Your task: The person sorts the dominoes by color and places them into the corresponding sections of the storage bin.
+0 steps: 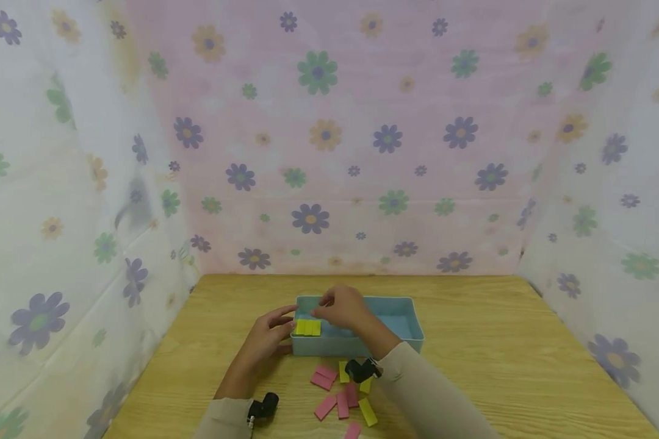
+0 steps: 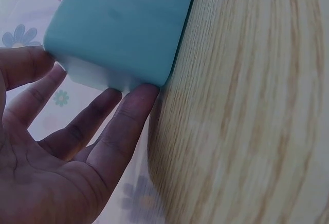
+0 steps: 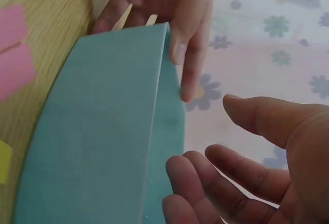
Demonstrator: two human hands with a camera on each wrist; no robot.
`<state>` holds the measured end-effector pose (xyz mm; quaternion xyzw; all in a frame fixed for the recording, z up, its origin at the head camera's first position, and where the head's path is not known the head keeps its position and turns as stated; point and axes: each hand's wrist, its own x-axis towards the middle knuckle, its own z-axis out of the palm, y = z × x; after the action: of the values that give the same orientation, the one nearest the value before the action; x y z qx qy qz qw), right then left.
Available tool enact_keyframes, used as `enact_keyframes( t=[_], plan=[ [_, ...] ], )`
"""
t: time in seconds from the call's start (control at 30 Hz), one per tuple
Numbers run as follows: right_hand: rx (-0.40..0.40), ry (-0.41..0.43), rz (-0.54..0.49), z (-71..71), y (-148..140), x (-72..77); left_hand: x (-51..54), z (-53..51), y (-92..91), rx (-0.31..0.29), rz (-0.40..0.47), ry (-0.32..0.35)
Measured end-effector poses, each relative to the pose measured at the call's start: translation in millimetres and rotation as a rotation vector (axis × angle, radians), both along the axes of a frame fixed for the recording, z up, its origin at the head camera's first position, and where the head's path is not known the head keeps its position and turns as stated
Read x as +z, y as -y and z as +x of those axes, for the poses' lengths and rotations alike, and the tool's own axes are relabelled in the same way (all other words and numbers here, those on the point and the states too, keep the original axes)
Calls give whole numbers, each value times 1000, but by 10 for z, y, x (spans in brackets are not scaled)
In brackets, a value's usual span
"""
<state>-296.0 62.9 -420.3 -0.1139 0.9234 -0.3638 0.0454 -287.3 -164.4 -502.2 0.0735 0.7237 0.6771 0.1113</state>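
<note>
A light blue rectangular box [image 1: 329, 347] rests on the wooden table. Inside its left end, several yellow tiles [image 1: 308, 328] stand side by side. My left hand [image 1: 263, 338] touches the box's left end; in the left wrist view its extended fingertips [image 2: 146, 91] press on the end wall. Over the box's left half hovers my right hand [image 1: 345, 308]. In the right wrist view, the right hand [image 3: 252, 167] has loosely bent fingers, thumb apart, and nothing between them. The inside of the box is mostly hidden there.
Loose pink tiles [image 1: 325, 407] and yellow tiles [image 1: 368, 413] lie scattered in front of the box, some partly hidden by the right wrist camera [image 1: 362, 369]. A flower-patterned cloth [image 1: 357, 152] surrounds the table [image 1: 489, 366] at the back and sides.
</note>
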Motion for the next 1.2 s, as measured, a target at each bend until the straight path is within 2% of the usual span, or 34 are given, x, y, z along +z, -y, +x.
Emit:
enact_keyframes(
  t=[0.33, 0.57, 0.67, 0.93, 1.2],
  plan=[
    [-15, -78, -116, 292, -253, -74, 2, -28, -44, -1, -19, -9],
    [25, -111, -237, 457, -389, -136, -10, -24, -51, 3, -23, -4],
    [23, -126, -248, 521, -447, -153, -14, -23, -46, -9, -24, -10],
    [20, -86, -258, 653, -625, -218, -15, -3, -44, -10, -34, -10],
    [38, -29, -266, 691, -812, -333, -21, -6, -18, 4, -54, -26]
  ],
)
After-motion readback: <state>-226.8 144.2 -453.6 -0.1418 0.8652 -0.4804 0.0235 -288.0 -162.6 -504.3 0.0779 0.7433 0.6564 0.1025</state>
